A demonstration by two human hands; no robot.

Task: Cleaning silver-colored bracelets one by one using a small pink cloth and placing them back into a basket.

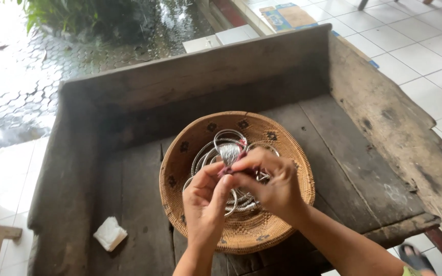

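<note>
A round woven basket [287, 148] sits on a worn wooden tray-like table [129, 189] and holds several silver bangles [216, 148]. My left hand [204, 204] and my right hand [271, 184] meet over the basket. Together they pinch one wide silver bangle [229, 152] and a small reddish cloth [226, 170] pressed against it. My fingers hide part of that bangle and the rings under them.
A folded white tissue [110, 233] lies on the wood at the lower left. Raised wooden sides [195, 71] border the back, left and right. White floor tiles [415, 56] and wet paving [21, 76] surround it. A sandalled foot [415, 258] shows at the lower right.
</note>
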